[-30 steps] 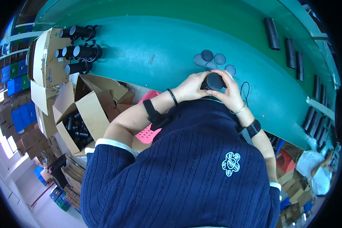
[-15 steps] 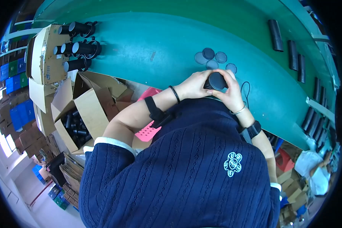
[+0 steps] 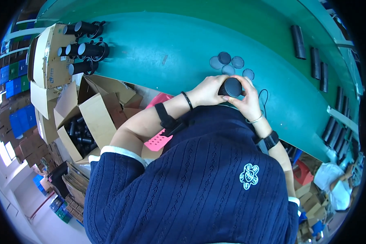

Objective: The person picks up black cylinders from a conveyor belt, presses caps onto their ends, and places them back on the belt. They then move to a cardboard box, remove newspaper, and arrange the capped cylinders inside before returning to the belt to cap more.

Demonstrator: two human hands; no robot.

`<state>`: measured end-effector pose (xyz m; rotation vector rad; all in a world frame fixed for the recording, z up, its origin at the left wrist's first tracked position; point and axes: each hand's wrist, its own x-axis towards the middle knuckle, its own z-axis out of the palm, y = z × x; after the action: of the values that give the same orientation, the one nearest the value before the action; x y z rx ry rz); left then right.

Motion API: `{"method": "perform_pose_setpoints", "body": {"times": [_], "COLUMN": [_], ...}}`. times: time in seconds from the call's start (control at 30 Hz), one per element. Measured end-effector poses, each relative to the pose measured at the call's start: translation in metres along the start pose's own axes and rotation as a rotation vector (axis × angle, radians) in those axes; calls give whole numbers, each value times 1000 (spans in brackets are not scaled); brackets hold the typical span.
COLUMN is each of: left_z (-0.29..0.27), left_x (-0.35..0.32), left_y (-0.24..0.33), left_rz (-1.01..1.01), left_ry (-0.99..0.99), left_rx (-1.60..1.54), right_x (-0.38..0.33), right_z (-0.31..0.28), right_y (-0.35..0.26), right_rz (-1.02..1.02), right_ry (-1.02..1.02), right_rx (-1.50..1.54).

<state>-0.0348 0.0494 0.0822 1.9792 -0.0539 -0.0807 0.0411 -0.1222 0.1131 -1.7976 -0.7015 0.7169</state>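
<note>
Both hands meet at the near edge of the green tabletop (image 3: 158, 44), wrapped around a black tube (image 3: 232, 86) whose round end faces up. The left hand (image 3: 207, 91) curls closed against the tube's left side; the right hand (image 3: 248, 103) cups it from the right and below, fingers bent around it. How much of the tube lies under the palms is hard to tell.

Just beyond the hands, four dark discs (image 3: 227, 64) lie in a loose cluster on the tabletop, some touching. A thin black cord (image 3: 265, 97) loops beside the right hand.

At the left edge, more black tubes (image 3: 85, 49) lie stacked on their sides. Below that edge an open carton (image 3: 93, 118) holds further black parts. Along the far right edge, ribbed black sleeves (image 3: 299, 40) lie in a row, spaced apart.
</note>
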Motion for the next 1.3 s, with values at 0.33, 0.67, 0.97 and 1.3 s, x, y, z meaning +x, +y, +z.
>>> {"method": "perform_pose_setpoints", "body": {"times": [0.33, 0.67, 0.97, 1.3], "left_z": [0, 1, -13, 1], "left_x": [5, -1, -13, -24], "left_y": [-8, -5, -2, 7], "left_rz": [28, 104, -13, -92], "left_ry": [-92, 59, -98, 60], "left_rx": [-33, 26, -113, -98], "right_x": [1, 2, -2, -5], "right_z": [-14, -12, -1, 10], "right_y": [8, 15, 5, -11], "right_rz": [54, 112, -106, -164], "right_ry": [-133, -122, -155, -68], "right_rx": [212, 238, 27, -211]}}
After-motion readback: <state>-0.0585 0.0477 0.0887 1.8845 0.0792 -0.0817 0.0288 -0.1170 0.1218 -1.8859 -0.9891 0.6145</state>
